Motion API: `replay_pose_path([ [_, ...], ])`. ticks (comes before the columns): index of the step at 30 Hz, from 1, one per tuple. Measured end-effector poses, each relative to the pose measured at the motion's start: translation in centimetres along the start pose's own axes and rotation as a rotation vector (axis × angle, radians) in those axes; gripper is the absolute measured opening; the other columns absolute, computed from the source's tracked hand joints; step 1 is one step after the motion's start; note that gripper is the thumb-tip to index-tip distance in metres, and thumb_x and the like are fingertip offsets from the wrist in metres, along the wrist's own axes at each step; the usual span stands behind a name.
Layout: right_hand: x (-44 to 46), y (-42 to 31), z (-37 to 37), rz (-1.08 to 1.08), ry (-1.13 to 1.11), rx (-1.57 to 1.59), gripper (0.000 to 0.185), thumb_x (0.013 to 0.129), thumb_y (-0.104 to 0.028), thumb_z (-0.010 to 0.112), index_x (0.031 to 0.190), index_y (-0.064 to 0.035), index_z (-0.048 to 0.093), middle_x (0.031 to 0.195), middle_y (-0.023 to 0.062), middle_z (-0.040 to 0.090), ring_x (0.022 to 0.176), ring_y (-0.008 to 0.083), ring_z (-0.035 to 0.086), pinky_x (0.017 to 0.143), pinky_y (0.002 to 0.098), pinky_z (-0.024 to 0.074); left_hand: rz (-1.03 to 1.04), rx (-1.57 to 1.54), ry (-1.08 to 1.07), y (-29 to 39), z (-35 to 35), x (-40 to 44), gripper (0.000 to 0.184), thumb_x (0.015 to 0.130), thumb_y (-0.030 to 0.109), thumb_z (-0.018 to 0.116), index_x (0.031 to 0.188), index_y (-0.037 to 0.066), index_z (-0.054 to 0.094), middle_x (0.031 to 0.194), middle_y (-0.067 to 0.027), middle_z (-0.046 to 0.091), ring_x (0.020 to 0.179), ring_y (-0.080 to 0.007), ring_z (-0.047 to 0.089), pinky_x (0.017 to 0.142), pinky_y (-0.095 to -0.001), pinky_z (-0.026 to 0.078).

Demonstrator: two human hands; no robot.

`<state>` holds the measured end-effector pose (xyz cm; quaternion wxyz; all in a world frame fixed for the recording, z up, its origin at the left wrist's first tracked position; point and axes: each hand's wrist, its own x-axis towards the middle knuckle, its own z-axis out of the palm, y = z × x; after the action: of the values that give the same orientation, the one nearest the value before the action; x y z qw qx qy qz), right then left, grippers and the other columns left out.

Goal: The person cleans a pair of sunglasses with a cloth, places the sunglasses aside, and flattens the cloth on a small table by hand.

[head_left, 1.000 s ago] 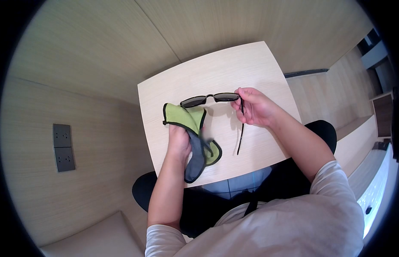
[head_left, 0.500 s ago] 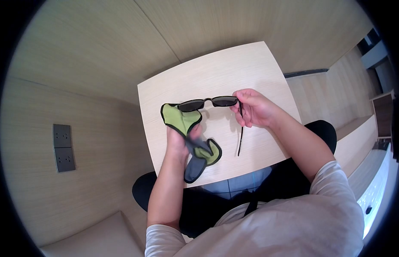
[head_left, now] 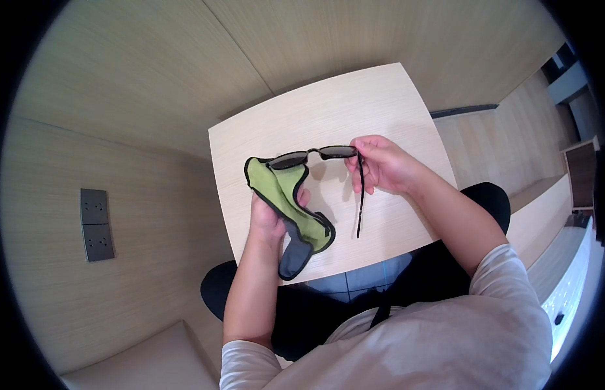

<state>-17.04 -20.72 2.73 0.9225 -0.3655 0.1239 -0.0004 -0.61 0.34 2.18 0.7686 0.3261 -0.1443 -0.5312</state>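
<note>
**Glasses [head_left: 325, 153] bridge the gap between right hand [head_left: 384, 166] and cloth [head_left: 282, 195]**

The glasses are above the table [head_left: 354, 97], their long axis running sideways from one hand towards the other. The right thumb and fingers pinch them at the right hinge; from there one temple hangs open, pointing back towards the person's body (the other temple cannot be made out). The far lens lies to the left of those fingers and overlaps the upper end of the cloth, though whether it presses on the fabric I cannot tell.

That lens is nearer to the left hand [head_left: 265, 216], which supports the cloth from below. Most of its fingers are hidden, so how far they are closed is not clear; a little fingertip skin shows at the cloth's right edge. The cloth slants from beside that lens down towards the table's near edge, green face up, a grey flap at its lower end.
</note>
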Motion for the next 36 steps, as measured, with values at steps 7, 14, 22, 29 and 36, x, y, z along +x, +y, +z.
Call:
replay_pose_path([
  [7,0.3,0.0,-0.3,-0.014,0.08,0.094,0.031,0.106,-0.032,0.045,0.093,-0.005,0.052,0.084,0.0103,0.064,0.065,0.0299,0.072,0.043,0.0308,0.0564,0.075,0.183,0.045,-0.5,-0.5,-0.6,0.034,0.094,0.029,0.061,0.117,0.004,0.058,0.092,-0.0109,0.063,0.07,-0.0212,0.057,0.062,-0.0364,0.052],
  [14,0.2,0.0,-0.6,0.004,0.001,0.011,0.032,0.105,-0.033,0.048,0.097,-0.003,0.054,0.083,0.0105,0.065,0.063,0.0292,0.071,0.042,0.0302,0.0555,-0.062,-0.03,-0.01,0.1,-1.4,-0.2,0.045,0.102,0.042,0.043,0.097,0.001,0.062,0.059,-0.0085,0.056,0.033,-0.0184,0.045,0.038,-0.0335,0.042],
  [22,-0.2,-0.7,0.2,-0.013,-0.083,-0.078,0.024,0.101,-0.021,0.052,0.111,0.0015,0.056,0.094,0.015,0.069,0.063,0.0265,0.072,0.037,0.0252,0.05,-0.103,0.005,-0.012,0.1,-1.0,0.3,0.047,0.101,0.041,0.044,0.103,-0.002,0.063,0.059,-0.0089,0.057,0.035,-0.0163,0.046,0.039,-0.0318,0.04],
  [29,-0.9,-1.6,1.1,0.111,-0.184,-0.348,0.028,0.099,-0.021,0.055,0.111,0.0034,0.061,0.103,0.0178,0.07,0.069,0.0253,0.074,0.033,0.023,0.0431,-0.085,0.052,0.11,0.0,0.9,-0.6,0.034,0.096,0.026,0.057,0.111,-0.004,0.061,0.077,-0.019,0.066,0.041,-0.0229,0.056,0.033,-0.0306,0.042],
  [36,-0.8,-1.5,1.2,0.17,-0.294,-0.561,0.024,0.097,-0.017,0.061,0.092,0.0049,0.071,0.103,0.0145,0.073,0.078,0.0184,0.073,0.053,0.0227,0.0519,-0.201,0.17,0.023,-0.6,-3.3,-0.8,0.038,0.087,0.011,0.067,0.122,0.001,0.058,0.109,-0.0122,0.069,0.094,-0.0211,0.069,0.08,-0.0344,0.057],
])
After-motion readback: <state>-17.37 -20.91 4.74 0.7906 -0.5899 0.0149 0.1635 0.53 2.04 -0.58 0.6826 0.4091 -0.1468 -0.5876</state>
